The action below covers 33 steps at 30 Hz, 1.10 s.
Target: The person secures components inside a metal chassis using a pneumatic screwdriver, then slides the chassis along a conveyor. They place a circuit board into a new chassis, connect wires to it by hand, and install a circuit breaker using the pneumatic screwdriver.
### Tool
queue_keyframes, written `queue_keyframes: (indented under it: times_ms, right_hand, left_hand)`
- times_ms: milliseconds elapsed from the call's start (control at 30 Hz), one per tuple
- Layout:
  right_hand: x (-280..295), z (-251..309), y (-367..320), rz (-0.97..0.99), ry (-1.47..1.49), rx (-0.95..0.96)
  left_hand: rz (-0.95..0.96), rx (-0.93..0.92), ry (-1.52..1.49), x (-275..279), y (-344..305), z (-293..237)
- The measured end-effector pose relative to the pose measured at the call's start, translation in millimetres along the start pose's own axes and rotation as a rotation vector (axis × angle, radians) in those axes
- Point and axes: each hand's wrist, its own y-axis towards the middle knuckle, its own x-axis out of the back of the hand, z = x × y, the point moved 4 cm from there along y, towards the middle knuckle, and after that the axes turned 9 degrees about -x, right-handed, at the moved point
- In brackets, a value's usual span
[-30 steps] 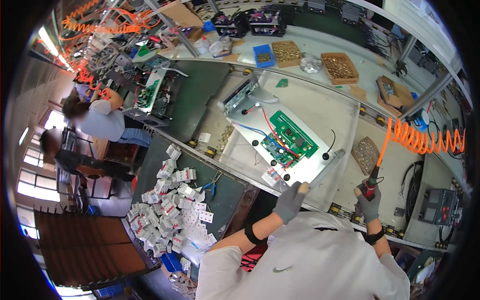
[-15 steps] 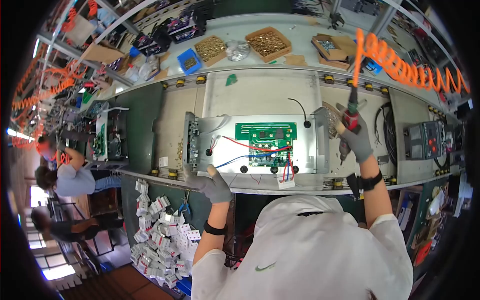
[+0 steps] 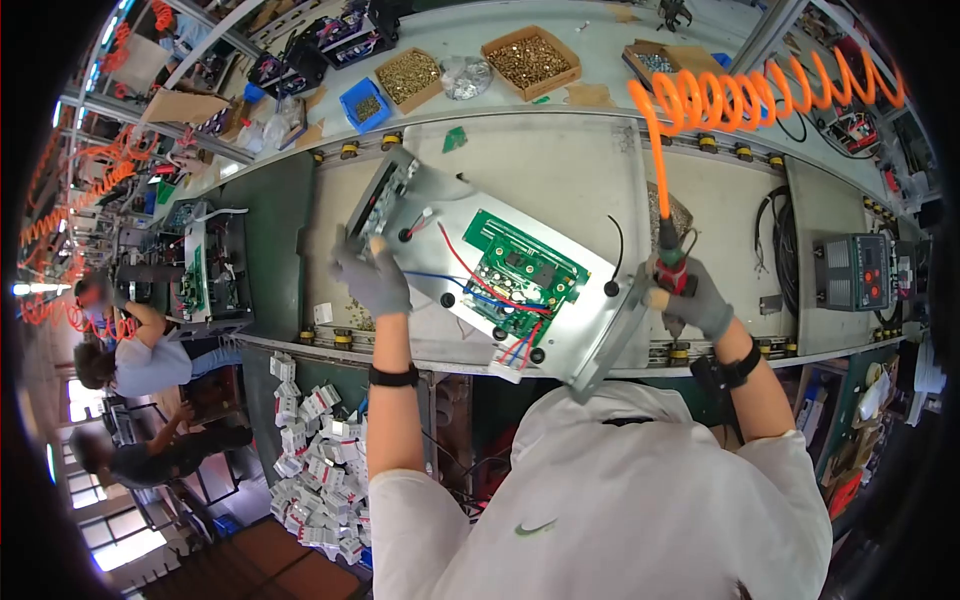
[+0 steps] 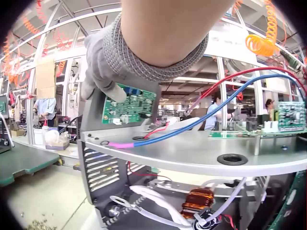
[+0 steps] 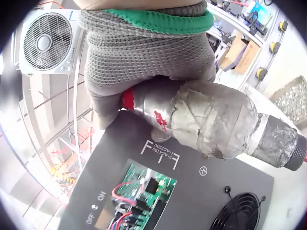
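A metal chassis (image 3: 450, 245) with a green circuit board (image 3: 530, 265) and red and blue wires lies slanted on the workbench. My gloved left hand (image 3: 372, 278) grips its left end panel (image 3: 380, 200); in the left wrist view the thumb lies over the small board on that panel's inner side. In my gloved right hand (image 3: 695, 300) is a red and black power screwdriver (image 3: 672, 270), hung from an orange coiled hose (image 3: 720, 100). That hand is right beside the grey right end panel (image 3: 610, 340), which carries ON/OFF marks and a round fan grille (image 5: 240, 213) in the right wrist view.
Across the bench stand boxes of small brass-coloured parts (image 3: 530, 60) and a blue tray (image 3: 364, 106). A pile of white breakers (image 3: 320, 460) lies at the lower left. On the right are a control box (image 3: 850, 272) and black cables (image 3: 790, 240). Two people (image 3: 140, 350) are at the far left.
The chassis has swung from straight to slanted, its left end away from me and its right end nearer. My left hand moved forward with the panel; my right hand came left with the screwdriver.
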Motion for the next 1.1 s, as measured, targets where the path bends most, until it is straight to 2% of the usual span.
queue_keyframes:
  times_ms: [100,133,200,333,433,533,567,667,733,767,833,900,933,1000,1033,1067,1100]
  right_hand:
    - [-22.6,-29.7,-15.2,-0.029,0.0,0.174]
    - [-30.3,-21.4,-27.4,-0.038,-0.027,0.039]
    - [-39.5,-21.3,-35.6,-0.103,-0.181,0.256]
    - [-49.3,-16.4,-53.2,-0.195,-0.195,0.229]
    - [-44.0,-19.4,-61.0,-0.226,-0.177,0.322]
    - [-26.9,-29.6,-73.6,-0.21,-0.322,0.212]
    - [-20.9,-35.2,-76.7,-0.216,-0.255,0.181]
    - [-12.6,-28.3,-90.3,-0.265,-0.102,0.157]
    - [-6.0,-30.1,-101.3,-0.257,0.07,-0.117]
    - [-3.9,-26.3,-104.9,-0.28,0.092,-0.056]
    - [6.6,-35.3,-111.0,-0.297,0.171,-0.068]
    - [17.7,-51.9,-116.8,-0.325,0.251,-0.071]
    - [21.8,-57.9,-119.4,-0.334,0.252,-0.067]
    - [29.0,-59.1,-123.9,-0.388,0.188,-0.005]
    - [31.2,-57.6,-125.9,-0.409,0.169,0.018]
    - [30.5,-55.3,-130.3,-0.415,0.208,-0.011]
    - [29.0,-56.0,-133.9,-0.418,0.248,-0.045]
  left_hand:
    - [0.074,-0.081,-0.081,-28.7,35.8,-23.7]
    - [0.084,-0.093,-0.092,-39.3,43.2,-29.2]
    - [0.161,-0.149,-0.132,-63.1,57.2,-41.6]
    - [0.247,-0.277,-0.21,-103.4,72.3,-64.1]
    - [0.315,-0.406,-0.289,-125.7,74.2,-85.3]
    - [0.411,-0.369,-0.314,-136.9,66.4,-118.8]
    - [0.465,-0.32,-0.313,-137.5,63.0,-132.8]
    - [0.471,-0.357,-0.403,-154.4,52.1,-156.1]
    - [0.549,-0.339,-0.421,-158.7,46.9,-173.9]
    - [0.563,-0.372,-0.389,-164.1,44.7,-180.6]
    - [0.578,-0.412,-0.371,-160.9,41.7,-199.8]
    - [0.667,-0.314,-0.339,-156.5,34.8,-215.4]
    - [0.668,-0.321,-0.346,-158.5,25.7,-220.3]
    - [0.278,-0.716,-0.041,-153.2,4.7,-240.6]
    - [0.306,-0.805,-0.17,-154.4,-8.5,-250.1]
    - [0.306,-0.815,-0.176,-164.5,-16.5,-255.2]
    - [0.458,-0.756,-0.268,-183.3,-26.6,-255.3]
